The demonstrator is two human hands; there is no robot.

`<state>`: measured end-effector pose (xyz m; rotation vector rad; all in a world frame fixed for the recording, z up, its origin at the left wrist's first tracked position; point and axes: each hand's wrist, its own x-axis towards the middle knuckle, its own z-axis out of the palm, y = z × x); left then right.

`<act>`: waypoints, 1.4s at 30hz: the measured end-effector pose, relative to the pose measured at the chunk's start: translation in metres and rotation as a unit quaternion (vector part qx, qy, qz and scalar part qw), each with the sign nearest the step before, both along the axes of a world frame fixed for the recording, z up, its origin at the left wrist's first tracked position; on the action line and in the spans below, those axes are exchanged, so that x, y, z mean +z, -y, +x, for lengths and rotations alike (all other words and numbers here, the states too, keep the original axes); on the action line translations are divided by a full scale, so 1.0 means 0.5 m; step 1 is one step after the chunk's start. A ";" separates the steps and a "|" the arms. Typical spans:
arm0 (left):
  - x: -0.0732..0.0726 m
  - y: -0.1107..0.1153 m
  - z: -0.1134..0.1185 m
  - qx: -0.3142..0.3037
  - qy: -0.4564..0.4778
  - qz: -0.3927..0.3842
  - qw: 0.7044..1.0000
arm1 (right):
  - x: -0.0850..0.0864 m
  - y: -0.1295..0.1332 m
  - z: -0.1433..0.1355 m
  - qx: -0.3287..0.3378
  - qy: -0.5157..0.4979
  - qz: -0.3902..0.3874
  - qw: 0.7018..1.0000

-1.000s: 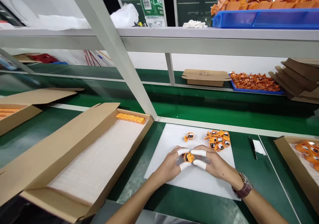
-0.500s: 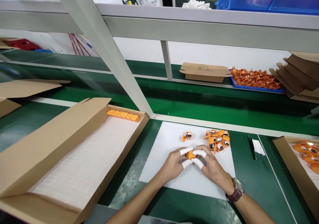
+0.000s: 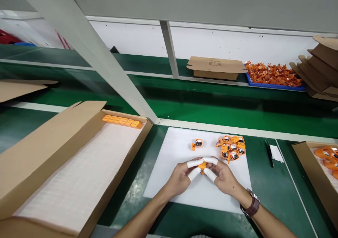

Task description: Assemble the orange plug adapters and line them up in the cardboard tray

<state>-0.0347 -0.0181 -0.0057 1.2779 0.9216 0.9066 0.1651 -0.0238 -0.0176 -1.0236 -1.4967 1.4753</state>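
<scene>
Between my two hands, over the white foam sheet (image 3: 182,195), is a small orange plastic case (image 3: 202,166). My left hand (image 3: 181,176) pinches it from the left with thumb and forefinger. From the other side my right hand (image 3: 224,176) grips it the same way. White covers wrap the thumbs and forefingers. Just beyond, a single orange piece (image 3: 198,142) with a dark inside lies open on the sheet. A heap of similar open orange pieces (image 3: 233,147) sits to its right.
A long open carton (image 3: 124,160) at left holds a row of orange cases (image 3: 123,121) along its far end. Another carton (image 3: 311,174) with orange parts stands at right. Beyond the bench are a blue tray (image 3: 277,86) of orange parts and stacked cardboard boxes (image 3: 322,68). A slanted metal post (image 3: 105,61) rises ahead.
The view has tipped downward and shifted a little. The orange case has turned in my fingers, with a part now showing at its lower side. Both hands keep hold of it.
</scene>
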 end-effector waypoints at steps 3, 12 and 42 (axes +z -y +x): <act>0.002 0.000 0.001 0.000 -0.011 0.009 1.000 | -0.004 -0.001 -0.006 -0.011 -0.001 0.024 1.000; -0.009 0.009 0.014 0.047 -0.042 0.029 0.998 | 0.008 -0.001 0.013 0.019 0.009 0.021 1.000; -0.017 0.009 0.013 0.068 -0.202 0.303 0.929 | 0.003 0.001 0.014 -0.012 -0.013 -0.029 0.999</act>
